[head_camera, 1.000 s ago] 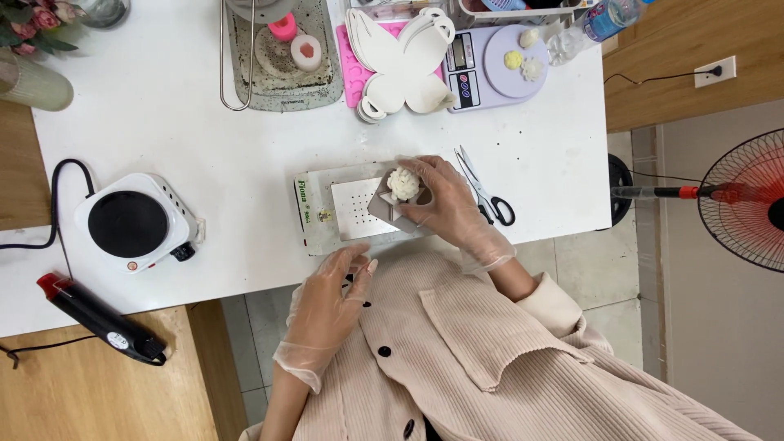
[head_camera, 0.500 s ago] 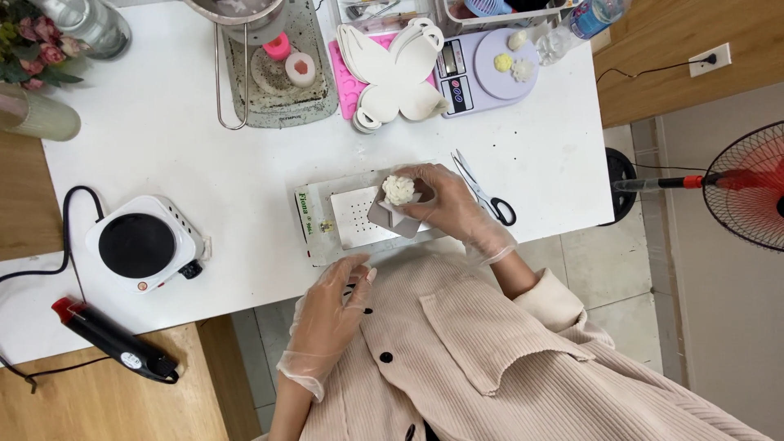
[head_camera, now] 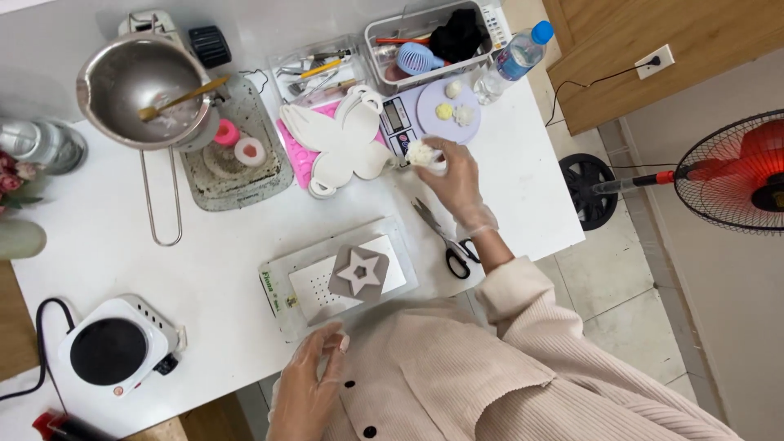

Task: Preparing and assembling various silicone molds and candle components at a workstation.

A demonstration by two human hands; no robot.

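Right hand [head_camera: 452, 174]: pinching white flower piece [head_camera: 421, 153] beside scale [head_camera: 406, 122].
Left hand [head_camera: 314, 377]: loosely curled, empty, at counter [head_camera: 229, 269] edge.
Star mould [head_camera: 359, 273]: on tray.

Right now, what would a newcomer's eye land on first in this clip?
Probably the gloved right hand, stretched out over the white table with a small white flower-shaped piece pinched beside the kitchen scale. Next, the grey mould with a star-shaped hollow on a tray near the table's front edge. The red fan stands on the floor at right.
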